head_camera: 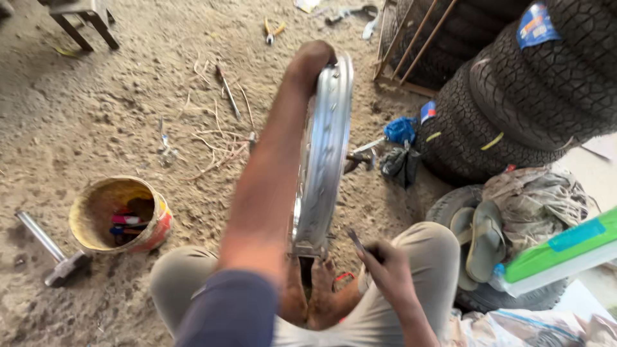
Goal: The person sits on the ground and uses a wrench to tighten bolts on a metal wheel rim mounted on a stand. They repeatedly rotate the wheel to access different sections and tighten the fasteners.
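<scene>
navy sleeve, khaki trousers, bare feet

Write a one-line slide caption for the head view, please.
Seated person steadies an upright silver wheel rim with the left hand; right hand holds a small tool.

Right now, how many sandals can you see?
2. Both sandals lie side by side on the flat tyre at the right, next to the person's knee: one nearer the knee, one beside the crumpled cloth. More may be hidden.
</scene>
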